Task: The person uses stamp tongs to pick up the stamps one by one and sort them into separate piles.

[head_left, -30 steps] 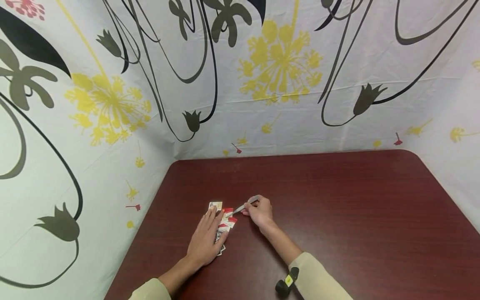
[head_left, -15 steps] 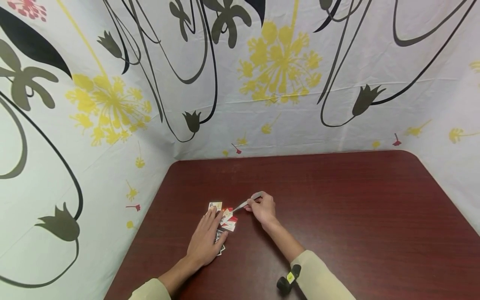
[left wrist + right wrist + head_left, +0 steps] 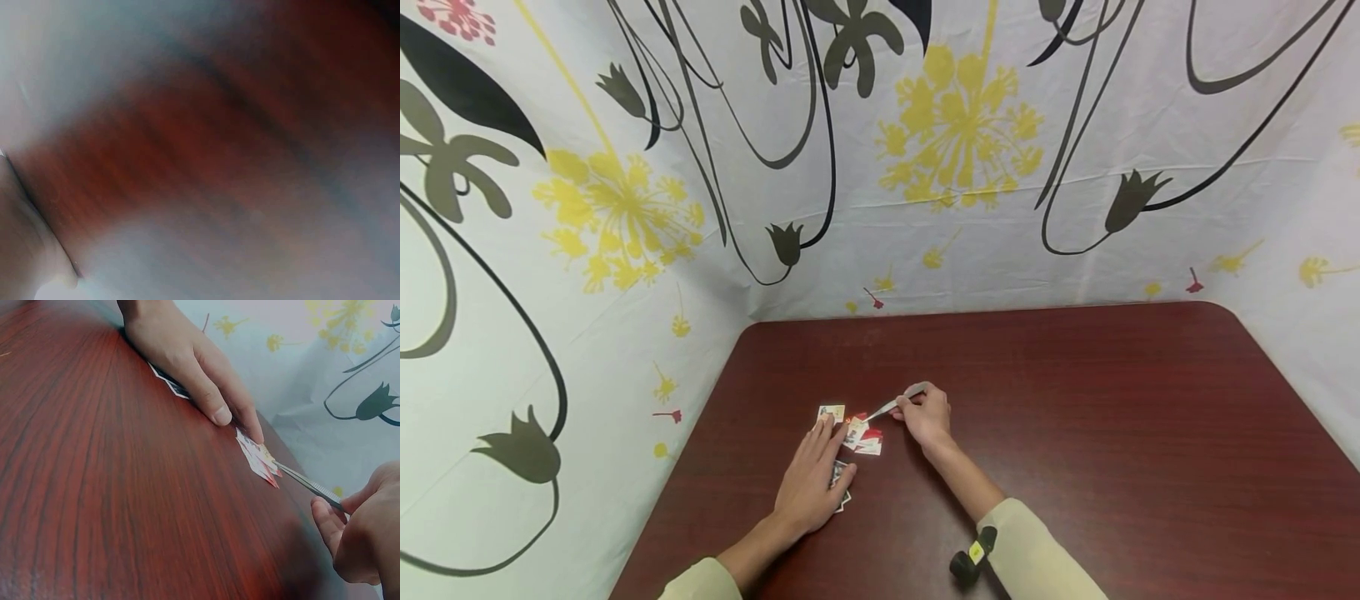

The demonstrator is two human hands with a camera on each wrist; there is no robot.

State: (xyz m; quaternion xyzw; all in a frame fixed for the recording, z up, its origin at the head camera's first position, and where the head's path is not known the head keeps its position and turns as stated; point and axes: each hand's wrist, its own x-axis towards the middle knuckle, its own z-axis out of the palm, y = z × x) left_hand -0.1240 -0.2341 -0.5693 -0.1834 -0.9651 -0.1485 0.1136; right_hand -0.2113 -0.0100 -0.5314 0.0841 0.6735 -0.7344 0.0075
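My right hand (image 3: 925, 419) pinches a pair of metal tweezers (image 3: 883, 409) between thumb and fingers. The tweezers' tips touch the small red-and-white paper cards (image 3: 869, 447), which lie loosely overlapped on the table. With its fingers stretched out, my left hand (image 3: 808, 479) rests over several cards. A yellowish card (image 3: 831, 411) shows beyond its fingertips, and black-and-white cards (image 3: 841, 498) stick out by the thumb. The parts under the palm are hidden. In the right wrist view, the tweezers (image 3: 307, 482) reach the cards close to the left fingertips. The left wrist view is mostly blurred.
The dark red-brown wooden table (image 3: 1075, 417) has rounded far corners. A white cloth (image 3: 865, 183) with flower prints hangs behind it and along the left. A black device with a yellow label (image 3: 974, 554) sits by the right sleeve.
The red-and-white cards have shifted right, away from the left hand, and spread apart. The right hand moved slightly right and away with the tweezers. The left hand stays in place.
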